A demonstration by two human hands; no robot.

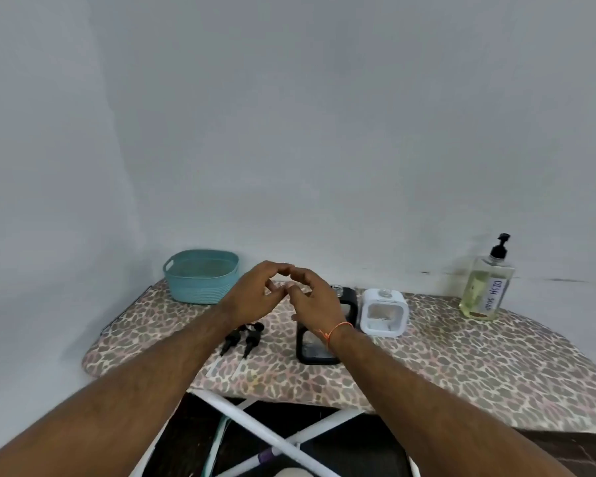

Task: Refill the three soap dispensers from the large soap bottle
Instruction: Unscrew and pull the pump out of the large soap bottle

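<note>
The large clear soap bottle [487, 287], with a black pump and a "DISH SOAP" label, stands upright at the back right of the board. A white square dispenser [384, 313] sits near the middle. Just left of it a black dispenser [346, 299] stands partly behind my right wrist, and another black dispenser [315, 351] stands nearer to me. Two black pump heads [243, 339] with their tubes lie on the board under my left forearm. My left hand [255, 294] and right hand [310, 301] hover above the board with loosely curved fingers, fingertips meeting. I see nothing held in either hand.
A teal woven basket [200, 275] stands at the board's back left corner. The leopard-print ironing board [461, 366] runs against a plain grey wall. Its white crossed legs [272, 435] show below the near edge.
</note>
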